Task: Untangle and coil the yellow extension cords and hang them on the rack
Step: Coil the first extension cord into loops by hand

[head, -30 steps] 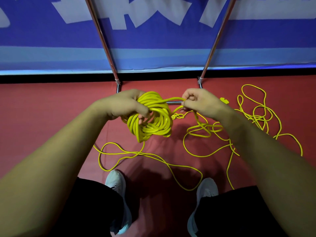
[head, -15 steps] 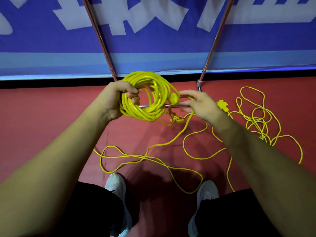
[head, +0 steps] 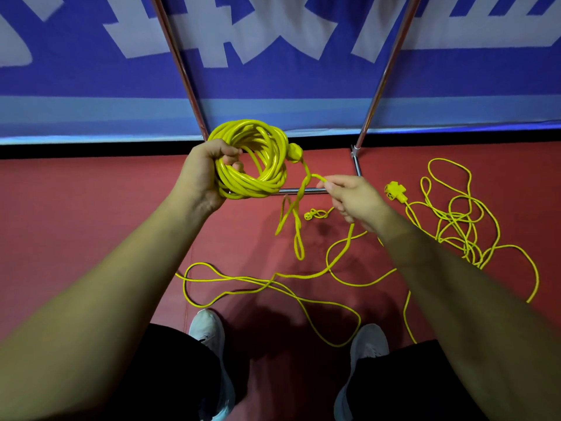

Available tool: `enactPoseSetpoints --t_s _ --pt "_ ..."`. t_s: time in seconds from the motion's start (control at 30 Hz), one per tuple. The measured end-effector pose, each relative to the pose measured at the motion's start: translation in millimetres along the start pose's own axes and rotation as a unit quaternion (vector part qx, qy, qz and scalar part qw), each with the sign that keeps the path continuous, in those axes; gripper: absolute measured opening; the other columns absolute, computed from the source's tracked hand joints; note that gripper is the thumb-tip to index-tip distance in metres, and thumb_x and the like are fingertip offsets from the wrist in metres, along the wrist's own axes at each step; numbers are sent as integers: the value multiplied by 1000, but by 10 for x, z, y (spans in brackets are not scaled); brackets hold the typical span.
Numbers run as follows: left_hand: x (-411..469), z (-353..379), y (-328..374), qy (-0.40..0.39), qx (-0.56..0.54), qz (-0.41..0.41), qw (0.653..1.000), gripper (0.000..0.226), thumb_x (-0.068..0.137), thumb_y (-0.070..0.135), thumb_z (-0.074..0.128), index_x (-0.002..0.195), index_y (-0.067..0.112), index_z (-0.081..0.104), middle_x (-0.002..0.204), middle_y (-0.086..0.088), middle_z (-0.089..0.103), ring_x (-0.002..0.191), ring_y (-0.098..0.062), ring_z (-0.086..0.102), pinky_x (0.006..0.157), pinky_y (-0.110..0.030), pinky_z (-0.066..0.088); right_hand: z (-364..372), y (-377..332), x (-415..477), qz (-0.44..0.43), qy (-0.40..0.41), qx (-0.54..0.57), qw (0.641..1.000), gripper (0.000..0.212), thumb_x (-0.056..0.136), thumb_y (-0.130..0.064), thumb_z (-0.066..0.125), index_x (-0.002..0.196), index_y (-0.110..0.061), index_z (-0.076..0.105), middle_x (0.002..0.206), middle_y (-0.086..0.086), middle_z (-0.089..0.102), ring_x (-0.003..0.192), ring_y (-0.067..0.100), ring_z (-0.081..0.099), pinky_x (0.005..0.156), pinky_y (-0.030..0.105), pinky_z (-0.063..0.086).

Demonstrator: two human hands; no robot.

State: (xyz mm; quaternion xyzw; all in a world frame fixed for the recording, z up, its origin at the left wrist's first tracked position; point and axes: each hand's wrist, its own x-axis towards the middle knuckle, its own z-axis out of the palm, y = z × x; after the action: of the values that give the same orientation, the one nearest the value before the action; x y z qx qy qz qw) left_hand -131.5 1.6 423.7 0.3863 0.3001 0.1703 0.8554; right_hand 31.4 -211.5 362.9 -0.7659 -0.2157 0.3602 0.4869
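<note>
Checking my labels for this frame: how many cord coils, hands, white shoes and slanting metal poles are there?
Cord coil: 1
Hands: 2, left hand, right hand
White shoes: 2, left shoe, right shoe
Slanting poles: 2, left pole, right pole
Total: 7

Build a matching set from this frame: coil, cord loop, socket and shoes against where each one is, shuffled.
Things:
1. coil
2. cord loop
3. socket
4. shoes

Places:
A. lying on the red floor, to the right of the right hand
B. pinched by the right hand
C. at the bottom of the view, beside loose cord
D. gripped by the left hand

Pairs: 1-D, 2-B, 3-A, 4-C
</note>
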Motion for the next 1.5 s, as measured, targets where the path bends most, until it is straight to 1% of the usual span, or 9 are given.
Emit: enactPoseSetpoints --t_s 0.23,0.43,0.6,0.7,0.83,0.97,1.2,1.37,1.5 --pt "-26 26 35 26 -59 33 997 13 80 1 43 69 9 46 48 5 34 45 -10 38 49 -17 34 92 275 -17 200 31 -49 978 21 89 -4 45 77 -9 61 63 7 44 46 18 39 43 24 44" --pt "-39 -4 146 1 -55 62 997 12 70 5 50 78 12 44 48 6 35 47 -11 38 52 -20 32 139 597 -152 316 -10 -139 938 22 91 -3 46 73 -4 59 59 9 47 48 20 44 54 26 41" --pt "-109 67 155 -42 45 99 993 9 66 5 49 74 9 46 47 3 34 44 -15 39 50 -24 29 148 421 -141 227 -29 -62 972 35 99 -2 33 97 -25 59 65 7 51 53 18 52 40 19 43" --pt "-137 90 164 -102 42 99 989 9 68 2 45 72 9 49 48 3 34 44 -15 36 49 -23 31 179 375 -64 197 -17 -30 980 29 95 1 40 85 -14 63 71 9 58 62 20 58 55 27 51" --pt "-161 80 173 -160 69 99 980 10 61 5 54 65 13 58 47 3 34 44 -15 35 51 -24 35 194 327 12 148 22 -26 988 20 89 7 43 91 -6 59 73 11 56 54 17 53 47 26 46" --pt "-181 73 158 -153 99 88 979 9 63 3 53 67 8 60 45 2 35 43 -17 38 52 -24 38 145 179 -3 36 -47 -19 998 31 96 -22 58 112 -48 60 57 -9 34 45 10 29 42 21 28" --pt "-147 113 96 -111 104 86 985 10 69 1 47 79 1 50 45 1 35 44 -17 38 51 -22 36 105 -20 -34 -64 -12 -162 985 31 97 0 48 78 -20 62 62 6 56 38 2 48 48 23 41" --pt "-116 157 63 -88 83 79 990 15 67 3 48 82 2 49 45 2 34 43 -15 39 49 -22 36 141 -125 -140 -93 -82 -180 976 34 98 2 40 115 -14 64 60 -12 51 46 4 35 44 17 30" --pt "-49 108 68 -34 68 74 994 14 66 6 52 79 6 48 47 2 35 44 -15 41 54 -24 23 128 -127 -130 -112 -86 -218 966 32 98 -3 45 113 -16 71 70 3 55 53 9 38 44 19 28"
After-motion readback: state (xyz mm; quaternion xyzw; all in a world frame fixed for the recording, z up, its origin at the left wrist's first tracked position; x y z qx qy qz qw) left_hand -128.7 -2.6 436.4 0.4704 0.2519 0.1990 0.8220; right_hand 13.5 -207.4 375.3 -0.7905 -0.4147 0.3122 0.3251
